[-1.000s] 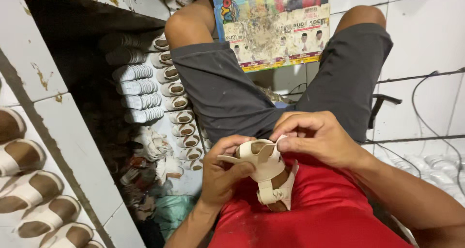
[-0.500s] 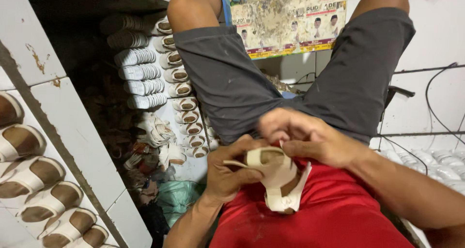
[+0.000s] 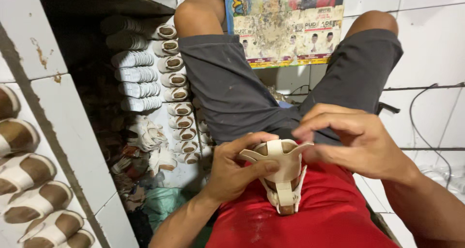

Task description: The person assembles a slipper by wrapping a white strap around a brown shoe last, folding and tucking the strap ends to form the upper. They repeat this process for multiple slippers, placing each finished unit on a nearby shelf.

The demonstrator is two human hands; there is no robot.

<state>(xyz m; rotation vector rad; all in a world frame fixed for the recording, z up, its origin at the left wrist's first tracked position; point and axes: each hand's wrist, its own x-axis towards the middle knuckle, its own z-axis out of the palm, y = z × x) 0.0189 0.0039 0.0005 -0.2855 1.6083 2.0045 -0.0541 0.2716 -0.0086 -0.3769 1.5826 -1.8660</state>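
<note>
- Since half a second ago right hand has shifted right along strap tip.
- One cream sandal over red shirt, at lap.
- Left hand grip pinches sandal; right grip pinches its strap end.
- Six sandals on left shelf.

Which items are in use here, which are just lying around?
In use:
sandal, gripped by left hand
right hand, on its strap

Lying around:
sandal rows, floor
shelf sandals
poster
cable
</note>
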